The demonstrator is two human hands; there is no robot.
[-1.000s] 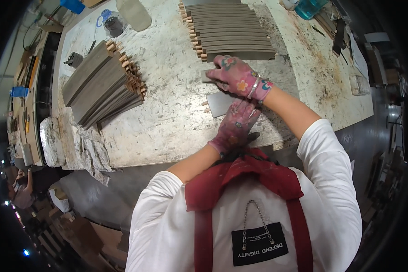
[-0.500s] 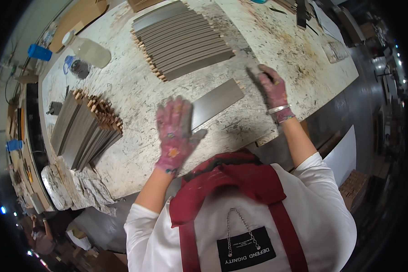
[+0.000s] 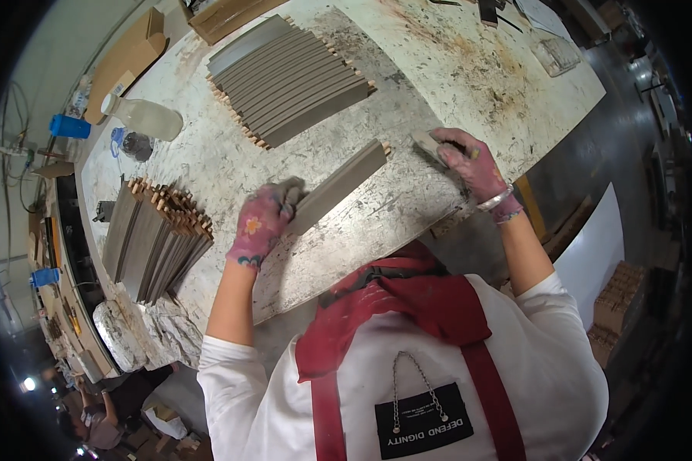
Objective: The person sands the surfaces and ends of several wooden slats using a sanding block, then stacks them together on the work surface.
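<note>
A narrow grey wooden board with small wooden dowels at its far end stands tilted on edge on the worktable in front of me. My left hand, in a pink flowered glove with grey fingertips, is closed around the board's near left end. To the right of the dowel end, my right hand, in a matching glove, is bent closed over a small pale grey piece whose kind I cannot make out. It is apart from the board. A row of similar grey boards with dowels lies beyond, and a leaning stack is at the left.
The white, stained worktable spreads around the boards. At the far left are a cloudy plastic jug, a small blue-lidded jar and a blue cup. A cardboard box sits at the back. A person is visible at lower left.
The board, flat before, is now tipped up on its edge. My left hand has gone from spread flat to gripping its end. My right hand has shifted slightly down and right.
</note>
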